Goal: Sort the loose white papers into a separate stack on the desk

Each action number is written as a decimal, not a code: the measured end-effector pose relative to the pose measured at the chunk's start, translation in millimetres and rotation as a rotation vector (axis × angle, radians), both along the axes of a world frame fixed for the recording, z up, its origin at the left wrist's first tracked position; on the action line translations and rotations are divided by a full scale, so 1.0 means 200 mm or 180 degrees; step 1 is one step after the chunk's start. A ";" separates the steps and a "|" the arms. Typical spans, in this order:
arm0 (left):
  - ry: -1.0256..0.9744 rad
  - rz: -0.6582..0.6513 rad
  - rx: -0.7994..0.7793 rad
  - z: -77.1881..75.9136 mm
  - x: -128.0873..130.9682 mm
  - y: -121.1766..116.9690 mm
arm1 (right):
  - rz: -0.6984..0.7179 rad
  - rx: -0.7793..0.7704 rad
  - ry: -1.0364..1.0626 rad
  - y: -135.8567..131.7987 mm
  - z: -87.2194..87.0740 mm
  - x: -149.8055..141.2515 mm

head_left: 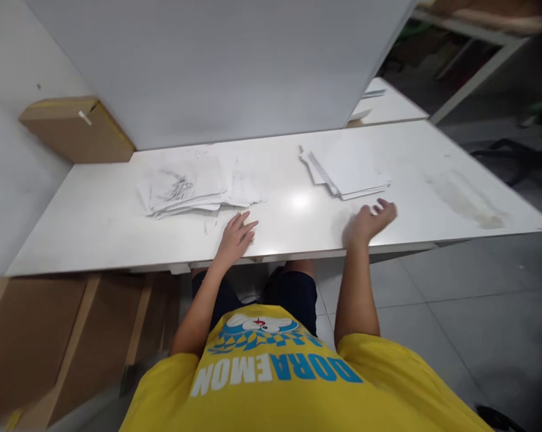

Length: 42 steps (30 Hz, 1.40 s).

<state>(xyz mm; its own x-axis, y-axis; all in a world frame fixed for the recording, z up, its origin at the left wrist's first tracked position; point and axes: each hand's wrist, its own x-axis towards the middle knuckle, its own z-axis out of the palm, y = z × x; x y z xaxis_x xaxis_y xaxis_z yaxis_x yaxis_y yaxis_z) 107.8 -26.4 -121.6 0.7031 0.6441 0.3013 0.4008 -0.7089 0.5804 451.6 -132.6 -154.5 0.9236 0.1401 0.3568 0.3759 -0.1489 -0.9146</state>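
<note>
My left hand (237, 240) rests over the front part of the white table (280, 222), fingers spread and holding nothing. Just beyond its fingertips lies a loose pile of papers (207, 180), the top one marked with dark scribbles. My right hand (370, 223) is near the table's front edge on the right, its fingers loosely curled and apart, with nothing seen in it. Farther in from that hand sits a second stack of white papers (349, 171), its sheets slightly fanned at the left side. Neither hand visibly grips any paper.
A grey partition (234, 72) rises along the table's back edge. A cardboard box (86, 132) stands at the back left corner. More cardboard boxes (99, 330) are below on the left. A greyish smear (469, 201) marks the table's right end. Another table (392, 105) adjoins behind.
</note>
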 end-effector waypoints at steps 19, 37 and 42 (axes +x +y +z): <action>0.0731 0.0545 0.1543 0.05 -0.35 0.61 | 0.1256 -0.0357 -0.1444 -0.32 -0.14 -0.83; 0.0914 0.0180 0.1412 0.12 -0.36 0.51 | 0.1461 -0.0445 -0.1374 -0.32 -0.15 -0.83; 0.0877 0.0023 0.1292 0.16 -0.41 0.50 | 0.1466 -0.0388 -0.1279 -0.32 -0.16 -0.83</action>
<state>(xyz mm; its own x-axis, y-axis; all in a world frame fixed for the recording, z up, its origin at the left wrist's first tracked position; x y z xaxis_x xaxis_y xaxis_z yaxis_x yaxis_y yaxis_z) 25.8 72.7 -89.6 0.7878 0.5184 0.3326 0.5063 -0.8525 0.1296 285.8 -196.3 -187.3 0.5555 0.5539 0.6202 0.7376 0.0160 -0.6750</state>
